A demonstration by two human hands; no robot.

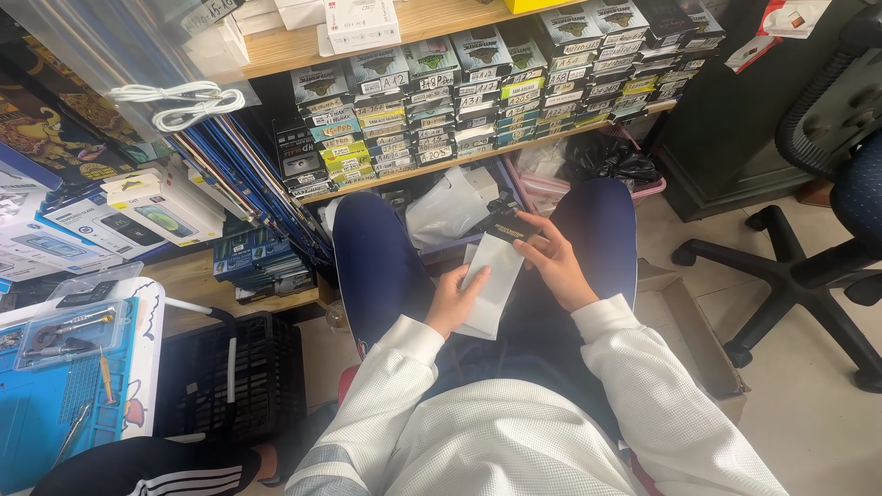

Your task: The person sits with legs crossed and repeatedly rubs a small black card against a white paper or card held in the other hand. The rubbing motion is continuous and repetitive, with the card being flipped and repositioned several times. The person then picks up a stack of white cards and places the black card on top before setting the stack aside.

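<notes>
Head view shows the flat white packet (490,280) over your lap, light, thin, likely bendy; grip its edges. Your left hand (455,301) pinches its 7 o'clock edge, your right hand (553,260) clasps the black-topped 1 o'clock end, below the shelf of small boxes (478,101)

Both arms reach forward over the lap, white sleeves to the wrists; left hand (452,301) and right hand (556,262) fingers curled, close together.

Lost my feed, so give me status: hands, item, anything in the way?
Left hand and right hand both gripping flat white packet with black top, over lap. Nothing between hands. Clear bag behind, apart.
</notes>
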